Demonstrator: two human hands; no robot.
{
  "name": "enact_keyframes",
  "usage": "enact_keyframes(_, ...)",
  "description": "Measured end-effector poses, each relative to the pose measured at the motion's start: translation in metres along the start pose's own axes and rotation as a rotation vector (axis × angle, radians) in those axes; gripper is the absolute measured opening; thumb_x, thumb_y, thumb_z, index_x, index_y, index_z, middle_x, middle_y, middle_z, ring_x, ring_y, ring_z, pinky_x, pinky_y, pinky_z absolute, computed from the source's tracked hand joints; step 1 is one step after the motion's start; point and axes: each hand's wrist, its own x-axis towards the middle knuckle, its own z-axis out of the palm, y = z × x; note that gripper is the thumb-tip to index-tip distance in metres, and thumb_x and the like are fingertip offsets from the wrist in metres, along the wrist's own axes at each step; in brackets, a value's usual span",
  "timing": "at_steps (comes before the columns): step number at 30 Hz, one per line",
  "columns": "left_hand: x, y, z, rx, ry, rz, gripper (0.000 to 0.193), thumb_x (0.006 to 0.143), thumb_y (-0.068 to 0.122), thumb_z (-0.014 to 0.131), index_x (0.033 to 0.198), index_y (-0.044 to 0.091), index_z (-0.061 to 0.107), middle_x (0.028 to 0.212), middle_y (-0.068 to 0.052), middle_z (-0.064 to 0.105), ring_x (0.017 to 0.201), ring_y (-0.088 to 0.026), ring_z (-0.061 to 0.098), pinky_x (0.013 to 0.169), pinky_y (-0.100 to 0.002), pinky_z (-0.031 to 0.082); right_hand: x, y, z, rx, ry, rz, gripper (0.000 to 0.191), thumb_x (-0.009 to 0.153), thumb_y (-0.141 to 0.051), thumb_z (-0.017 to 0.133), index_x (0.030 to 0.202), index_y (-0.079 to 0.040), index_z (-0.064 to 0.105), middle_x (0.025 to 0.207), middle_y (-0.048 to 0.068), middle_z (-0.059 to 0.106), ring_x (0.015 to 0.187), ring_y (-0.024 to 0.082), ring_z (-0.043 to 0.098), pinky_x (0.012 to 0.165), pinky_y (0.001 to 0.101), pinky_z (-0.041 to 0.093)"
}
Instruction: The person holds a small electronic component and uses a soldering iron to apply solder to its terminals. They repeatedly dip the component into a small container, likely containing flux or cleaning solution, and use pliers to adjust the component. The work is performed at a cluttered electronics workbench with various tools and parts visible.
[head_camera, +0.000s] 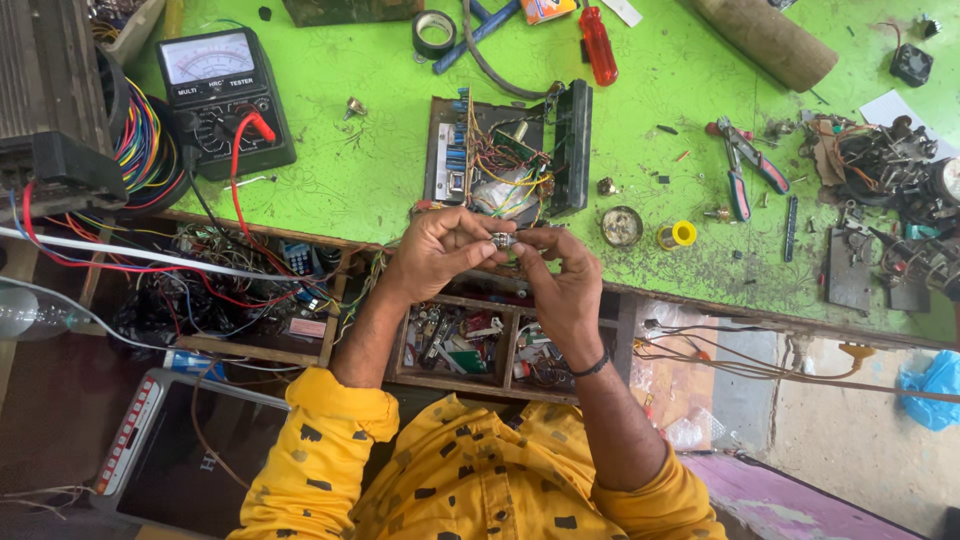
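Observation:
My left hand (437, 250) and my right hand (560, 285) meet at the front edge of a green workbench (370, 170). Together they pinch a small silvery metal part (502, 240) between the fingertips. Just beyond the hands lies an opened electronic unit (505, 155) with circuit boards and coloured wires showing. My yellow patterned sleeves fill the bottom of the view. A dark band sits on my right wrist.
An analog multimeter (222, 95) with red and black leads lies at left. A red-handled screwdriver (598, 45), pliers (740, 165), a solder spool (682, 234) and black tape roll (434, 32) lie on the bench. An open drawer of small parts (470, 340) sits below my hands.

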Motion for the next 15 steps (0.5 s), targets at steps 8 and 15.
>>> enact_keyframes(8, 0.0016, -0.0005, 0.0006, 0.016, -0.012, 0.012, 0.007, 0.099, 0.001, 0.066, 0.1, -0.002, 0.06, 0.135, -0.025, 0.066, 0.106, -0.02, 0.074, 0.095, -0.037, 0.064, 0.0021, -0.0045, -0.0022, -0.044, 0.005, -0.03, 0.01, 0.093, -0.006, 0.076, 0.102, -0.005, 0.075, 0.097, 0.003, 0.076, 0.089, 0.012, 0.068, 0.08, 0.0278, 0.051)
enact_keyframes(15, 0.0022, 0.0006, 0.0028, 0.04, -0.02, 0.031, 0.006, 0.099, 0.0, 0.066, 0.097, -0.003, 0.06, 0.133, -0.025, 0.067, 0.104, -0.016, 0.072, 0.096, -0.038, 0.064, 0.0017, -0.0043, -0.0049, -0.07, 0.005, -0.031, 0.01, 0.092, -0.006, 0.076, 0.102, -0.005, 0.074, 0.096, 0.003, 0.076, 0.088, 0.012, 0.066, 0.08, 0.028, 0.05)
